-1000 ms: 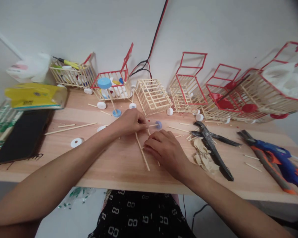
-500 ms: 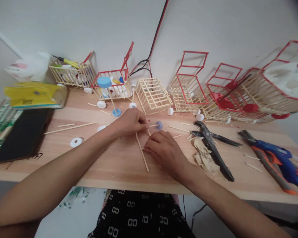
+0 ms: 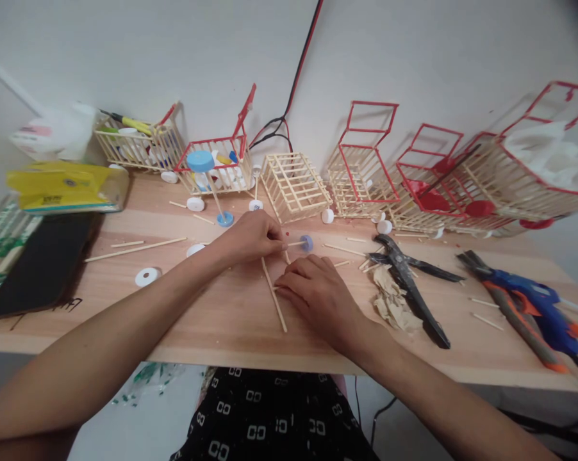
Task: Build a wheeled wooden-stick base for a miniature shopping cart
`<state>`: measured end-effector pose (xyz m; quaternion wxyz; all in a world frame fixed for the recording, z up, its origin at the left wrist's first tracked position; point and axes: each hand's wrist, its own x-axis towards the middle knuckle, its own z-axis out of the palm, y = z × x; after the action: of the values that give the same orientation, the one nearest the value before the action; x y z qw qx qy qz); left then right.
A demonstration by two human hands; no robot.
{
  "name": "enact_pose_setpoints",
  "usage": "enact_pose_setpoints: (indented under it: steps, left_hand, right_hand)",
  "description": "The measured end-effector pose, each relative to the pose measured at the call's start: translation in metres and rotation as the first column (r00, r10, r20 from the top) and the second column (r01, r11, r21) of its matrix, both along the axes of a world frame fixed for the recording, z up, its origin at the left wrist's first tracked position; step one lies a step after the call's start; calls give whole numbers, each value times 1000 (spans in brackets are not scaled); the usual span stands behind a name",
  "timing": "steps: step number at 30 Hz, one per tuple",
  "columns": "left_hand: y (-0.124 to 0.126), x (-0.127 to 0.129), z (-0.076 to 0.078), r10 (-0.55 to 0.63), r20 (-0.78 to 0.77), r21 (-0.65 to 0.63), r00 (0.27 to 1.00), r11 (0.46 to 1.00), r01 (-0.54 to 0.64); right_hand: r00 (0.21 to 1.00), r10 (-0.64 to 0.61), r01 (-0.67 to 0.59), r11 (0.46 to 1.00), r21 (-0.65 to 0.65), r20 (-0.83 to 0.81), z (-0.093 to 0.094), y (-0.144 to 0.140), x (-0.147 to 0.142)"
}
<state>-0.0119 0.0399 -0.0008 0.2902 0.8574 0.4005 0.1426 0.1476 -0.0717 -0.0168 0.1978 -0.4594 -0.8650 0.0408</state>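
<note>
My left hand is closed in a pinch over the far ends of thin wooden sticks, which run out from under its fingers. One long wooden stick slants toward me on the tabletop. My right hand lies just right of it, thumb and finger pinched on a short wooden stick whose tip touches the long one. A second stick is mostly hidden beneath my right hand. Just past my left fingertips lies a blue bottle cap on a short stick.
Behind my hands stands a stick cart body, flanked by red-trimmed stick carts. Black pliers, crumpled paper and a blue glue gun lie right. Left are a white ring, a black phone-like slab and a yellow packet.
The whole view has shifted slightly to the left. Both hands keep nearly the same pose over the sticks, and nothing has been let go.
</note>
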Motion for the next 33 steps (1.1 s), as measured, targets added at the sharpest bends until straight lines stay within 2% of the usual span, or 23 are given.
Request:
enact_pose_setpoints:
  steps: [3,7,15,22,27,33]
  left_hand:
    - [1,-1,0,-14,7,-6,1000,1000,14]
    - [1,-1,0,-8,-15,-13,1000,1000,8]
    - [0,0,2,-5,-11,-5,1000,1000,5]
    - [2,-2,-2,-31,0,35,1000,999,31]
    - [1,-2,-2,-18,12,23,1000,1000,18]
    - [0,-1,-1,-24,31,30,999,999,23]
  right_hand:
    - [987,21,-20,1000,11,-159,4,0,11]
    - [961,-78,88,996,24,-267,9,-1,24]
    - [996,-41,42,999,11,-75,1,-4,11]
    - [997,65,-62,996,71,-38,-7,-17,6]
    - [1000,28,-28,999,45,15,-8,-34,6]
    - [993,16,-29,993,116,116,-8,-40,0]
